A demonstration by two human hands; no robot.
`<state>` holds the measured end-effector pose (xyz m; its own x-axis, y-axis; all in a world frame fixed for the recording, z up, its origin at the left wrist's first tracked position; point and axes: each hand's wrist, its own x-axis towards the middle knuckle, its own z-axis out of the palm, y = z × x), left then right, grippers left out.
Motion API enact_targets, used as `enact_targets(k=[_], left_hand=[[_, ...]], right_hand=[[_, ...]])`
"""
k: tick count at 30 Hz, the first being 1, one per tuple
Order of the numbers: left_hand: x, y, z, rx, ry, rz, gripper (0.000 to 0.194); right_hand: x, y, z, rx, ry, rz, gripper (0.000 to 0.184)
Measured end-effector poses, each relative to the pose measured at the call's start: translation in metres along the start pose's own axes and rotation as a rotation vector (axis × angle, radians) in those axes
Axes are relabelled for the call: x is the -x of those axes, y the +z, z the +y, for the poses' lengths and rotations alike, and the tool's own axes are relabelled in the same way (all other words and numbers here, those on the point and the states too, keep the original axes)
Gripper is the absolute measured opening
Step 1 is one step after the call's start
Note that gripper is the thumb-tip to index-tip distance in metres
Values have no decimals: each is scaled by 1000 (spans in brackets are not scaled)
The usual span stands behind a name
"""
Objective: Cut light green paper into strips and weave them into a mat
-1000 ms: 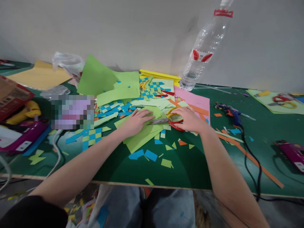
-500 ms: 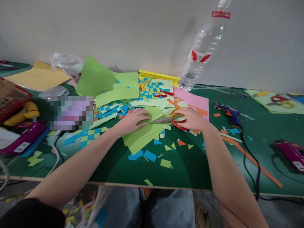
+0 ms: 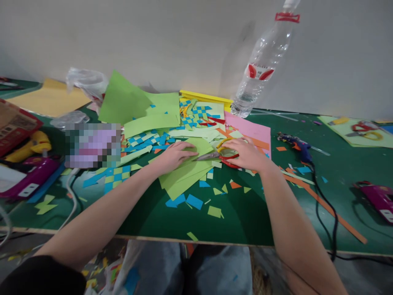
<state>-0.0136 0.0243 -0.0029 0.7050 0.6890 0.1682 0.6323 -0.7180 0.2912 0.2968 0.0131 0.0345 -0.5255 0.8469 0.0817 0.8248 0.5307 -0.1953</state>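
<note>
Now we are pressing our left hand flat, fingers spread, on the green paper sheets lying mid-table. Our right hand is covering the handles of the scissors, fingers curled over them, blades pointing left across the paper. Beyond them, a water bottle is leaning against the wall.

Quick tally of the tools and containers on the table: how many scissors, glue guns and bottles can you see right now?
Scissors: 2, one pair under the right hand, one pair at the far right.
Glue guns: 1, blue, corded, right of the hand.
Bottles: 1, clear plastic, against the wall.
Total: 4.
</note>
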Motion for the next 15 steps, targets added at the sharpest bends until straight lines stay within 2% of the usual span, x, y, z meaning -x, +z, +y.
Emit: enact_targets(k=[15], left_hand=[[1, 2, -1, 12, 2, 15, 42]], right_hand=[[-2, 7, 4, 2, -36, 6, 42]])
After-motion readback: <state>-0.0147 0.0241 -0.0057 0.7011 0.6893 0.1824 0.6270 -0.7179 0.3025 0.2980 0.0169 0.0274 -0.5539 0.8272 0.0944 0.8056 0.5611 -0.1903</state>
